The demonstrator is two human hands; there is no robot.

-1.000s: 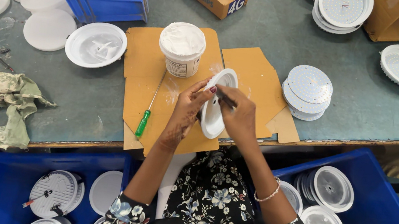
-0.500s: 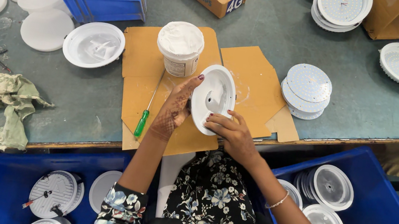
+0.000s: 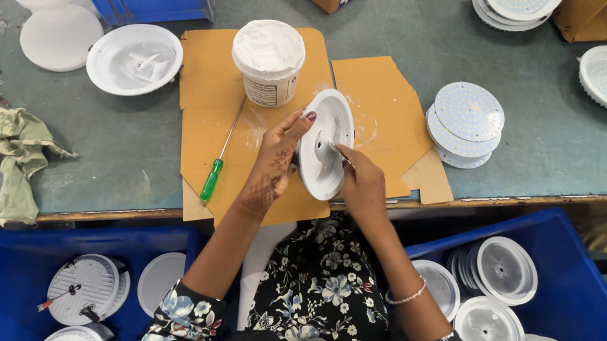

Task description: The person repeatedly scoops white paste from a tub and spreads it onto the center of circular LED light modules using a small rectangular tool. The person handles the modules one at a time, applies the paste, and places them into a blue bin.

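Left hand (image 3: 272, 158) holds a white round lamp housing (image 3: 325, 143) on edge, tilted, over the cardboard sheet (image 3: 206, 108) on the table (image 3: 427, 34); fingers wrapped on its left rim, firmly closed on it. Right hand (image 3: 361, 189) is at the housing's inner face, fingers pinched on what looks like a small stick or applicator, too small to tell exactly.

Tub of white paste (image 3: 267, 60) stands open just behind the housing. Green-handled screwdriver (image 3: 219, 156) lies on the cardboard left of the left hand, untouched. Stack of LED discs (image 3: 463, 122) sits to the right, on the table beside the cardboard.

Step in hand, as I read it: spreading paste inside the housing. Next move likely calls for keeping the housing steady and working the paste evenly across the inner face. Then a disc from the stack goes in, probably. Risk: smearing paste onto the rim.
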